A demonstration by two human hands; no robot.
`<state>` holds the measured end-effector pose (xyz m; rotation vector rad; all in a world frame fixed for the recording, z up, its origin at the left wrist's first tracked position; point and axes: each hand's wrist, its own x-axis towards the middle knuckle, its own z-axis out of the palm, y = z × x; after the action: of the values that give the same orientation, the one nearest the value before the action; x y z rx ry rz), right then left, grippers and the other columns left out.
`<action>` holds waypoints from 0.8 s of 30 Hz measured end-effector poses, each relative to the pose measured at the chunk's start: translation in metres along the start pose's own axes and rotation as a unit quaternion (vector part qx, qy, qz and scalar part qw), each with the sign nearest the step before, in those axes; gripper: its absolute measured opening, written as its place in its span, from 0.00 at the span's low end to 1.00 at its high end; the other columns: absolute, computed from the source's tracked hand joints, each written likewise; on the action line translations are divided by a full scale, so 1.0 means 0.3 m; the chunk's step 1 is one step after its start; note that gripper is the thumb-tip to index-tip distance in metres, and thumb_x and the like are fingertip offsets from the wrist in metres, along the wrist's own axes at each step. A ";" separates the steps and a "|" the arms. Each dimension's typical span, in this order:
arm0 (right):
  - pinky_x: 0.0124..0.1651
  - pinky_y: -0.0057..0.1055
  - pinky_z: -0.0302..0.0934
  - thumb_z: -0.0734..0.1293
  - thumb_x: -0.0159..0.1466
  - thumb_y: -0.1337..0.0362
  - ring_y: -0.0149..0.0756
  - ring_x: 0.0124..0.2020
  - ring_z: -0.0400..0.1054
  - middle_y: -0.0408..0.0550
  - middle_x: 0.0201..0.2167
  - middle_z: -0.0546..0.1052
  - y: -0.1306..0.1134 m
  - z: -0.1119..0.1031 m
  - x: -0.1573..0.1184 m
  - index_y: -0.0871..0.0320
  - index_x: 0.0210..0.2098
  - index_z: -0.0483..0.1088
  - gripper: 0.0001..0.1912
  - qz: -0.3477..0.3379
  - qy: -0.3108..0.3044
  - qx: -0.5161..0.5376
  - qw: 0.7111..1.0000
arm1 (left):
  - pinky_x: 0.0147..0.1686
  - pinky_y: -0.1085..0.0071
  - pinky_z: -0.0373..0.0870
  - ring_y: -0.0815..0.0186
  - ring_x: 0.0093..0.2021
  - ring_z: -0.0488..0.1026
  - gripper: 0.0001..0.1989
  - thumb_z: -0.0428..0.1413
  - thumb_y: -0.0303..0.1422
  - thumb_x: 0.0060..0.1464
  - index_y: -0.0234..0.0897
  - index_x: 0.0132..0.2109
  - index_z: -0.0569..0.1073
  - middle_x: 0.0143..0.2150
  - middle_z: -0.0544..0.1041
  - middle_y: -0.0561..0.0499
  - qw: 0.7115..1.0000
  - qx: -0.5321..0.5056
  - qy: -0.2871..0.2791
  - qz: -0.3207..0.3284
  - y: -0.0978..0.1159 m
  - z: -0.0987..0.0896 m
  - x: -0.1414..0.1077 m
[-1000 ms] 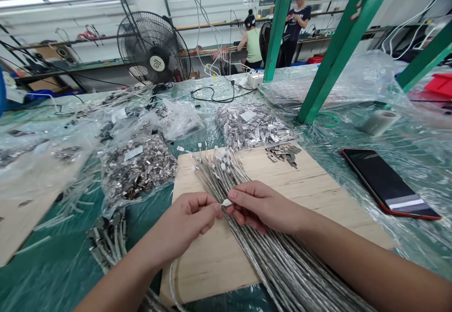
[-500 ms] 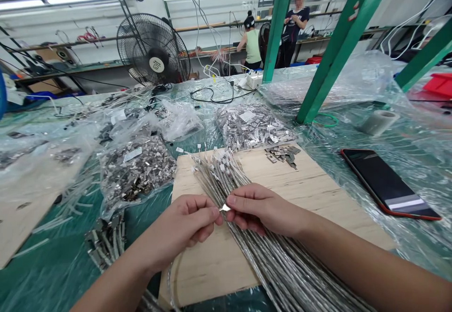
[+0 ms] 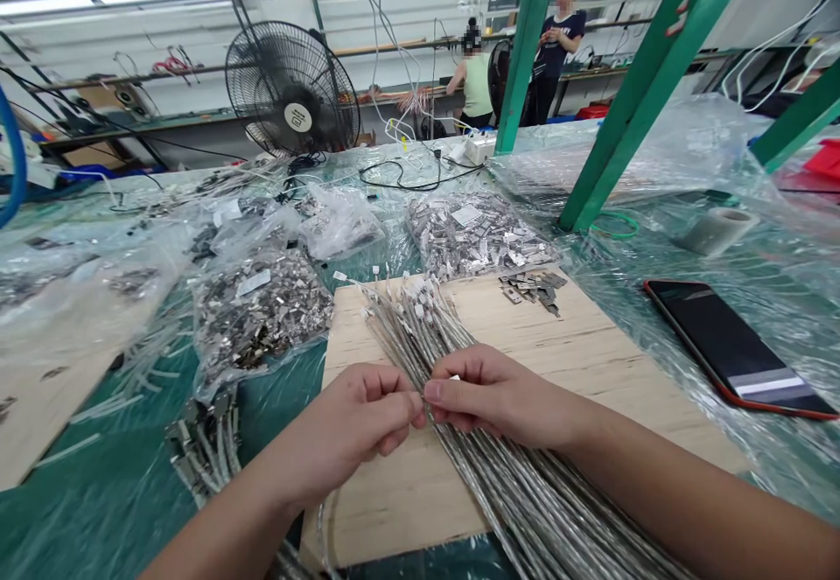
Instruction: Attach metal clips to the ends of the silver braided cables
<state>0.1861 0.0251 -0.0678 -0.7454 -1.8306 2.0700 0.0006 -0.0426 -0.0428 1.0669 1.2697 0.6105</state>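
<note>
My left hand (image 3: 377, 409) is closed in a pinch over the wooden board (image 3: 387, 506). A clear-sheathed cable (image 3: 321, 532) curves up from the board's front edge and passes behind this hand; its end is hidden by the fingers. My right hand (image 3: 489, 392) is pinched too, its thumb tip touching the left fingertips. A small white piece (image 3: 455, 378) shows above its thumb. Under both hands lies a thick bundle of braided silvery cables (image 3: 525, 475), with white connectors (image 3: 416, 300) at the far ends.
Small metal plates (image 3: 535, 290) lie on the board's far right. Behind are bags of metal parts (image 3: 262, 317) (image 3: 479, 230). A phone (image 3: 728, 344) is at right, finished cable ends (image 3: 203, 440) at left. Green posts (image 3: 649, 99), a fan (image 3: 295, 90) and two people (image 3: 476, 86) are beyond.
My fingertips have come together, covering the bright piece that showed between them. A white bit now shows above my right thumb. The view has shifted slightly.
</note>
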 end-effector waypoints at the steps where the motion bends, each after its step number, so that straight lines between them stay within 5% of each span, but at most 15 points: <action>1: 0.19 0.23 0.42 0.66 0.63 0.51 0.22 0.17 0.51 0.39 0.16 0.65 -0.002 0.002 -0.002 0.63 0.26 0.71 0.20 -0.008 -0.003 0.002 1.000 | 0.20 0.74 0.42 0.75 0.18 0.48 0.09 0.53 0.32 0.54 0.34 0.28 0.71 0.16 0.61 0.59 1.000 -0.004 -0.006 -0.001 -0.001 0.000 -0.002; 5: 0.18 0.24 0.40 0.68 0.61 0.54 0.22 0.16 0.51 0.39 0.15 0.65 -0.006 0.013 -0.005 0.63 0.25 0.72 0.17 0.009 0.014 0.054 0.998 | 0.20 0.75 0.45 0.74 0.19 0.51 0.12 0.52 0.36 0.57 0.34 0.29 0.72 0.17 0.65 0.57 1.000 0.018 -0.021 0.010 0.003 0.004 -0.005; 7: 0.17 0.23 0.38 0.69 0.60 0.56 0.21 0.15 0.50 0.39 0.13 0.64 -0.006 0.014 -0.002 0.62 0.23 0.70 0.16 0.028 0.042 0.091 0.995 | 0.22 0.75 0.51 0.72 0.21 0.57 0.13 0.51 0.38 0.59 0.35 0.31 0.73 0.22 0.70 0.54 0.995 0.087 0.015 0.039 0.004 0.012 -0.004; 11: 0.13 0.21 0.35 0.69 0.60 0.54 0.20 0.12 0.46 0.35 0.13 0.60 0.000 0.003 0.003 0.61 0.24 0.68 0.17 0.066 0.046 0.153 0.985 | 0.35 0.74 0.63 0.66 0.35 0.71 0.11 0.51 0.38 0.61 0.43 0.48 0.73 0.37 0.77 0.52 0.945 0.261 0.125 0.150 -0.011 0.023 0.001; 14: 0.11 0.20 0.39 0.66 0.62 0.50 0.21 0.11 0.47 0.36 0.15 0.61 0.006 0.001 0.006 0.60 0.26 0.67 0.19 0.066 0.058 0.142 0.986 | 0.41 0.75 0.63 0.65 0.41 0.73 0.12 0.48 0.37 0.64 0.44 0.49 0.73 0.42 0.78 0.52 0.917 0.320 0.132 0.196 -0.020 0.021 0.003; 20: 0.17 0.21 0.57 0.65 0.64 0.53 0.26 0.15 0.58 0.35 0.17 0.64 0.019 0.007 0.008 0.57 0.38 0.67 0.13 -0.060 0.112 0.027 0.991 | 0.30 0.75 0.58 0.69 0.29 0.65 0.17 0.45 0.41 0.64 0.40 0.35 0.75 0.27 0.70 0.56 0.959 0.249 0.091 0.105 0.004 0.007 -0.008; 24: 0.20 0.23 0.57 0.63 0.66 0.54 0.26 0.15 0.61 0.37 0.14 0.65 0.021 0.004 0.010 0.59 0.32 0.68 0.14 -0.061 0.107 -0.018 0.992 | 0.23 0.74 0.48 0.72 0.22 0.51 0.19 0.46 0.43 0.63 0.37 0.32 0.75 0.20 0.55 0.58 0.981 0.175 0.054 0.070 0.006 0.000 -0.011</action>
<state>0.1838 0.0247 -0.0746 -0.8085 -1.7523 1.8105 0.0001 -0.0445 -0.0396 1.4404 1.4382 0.5680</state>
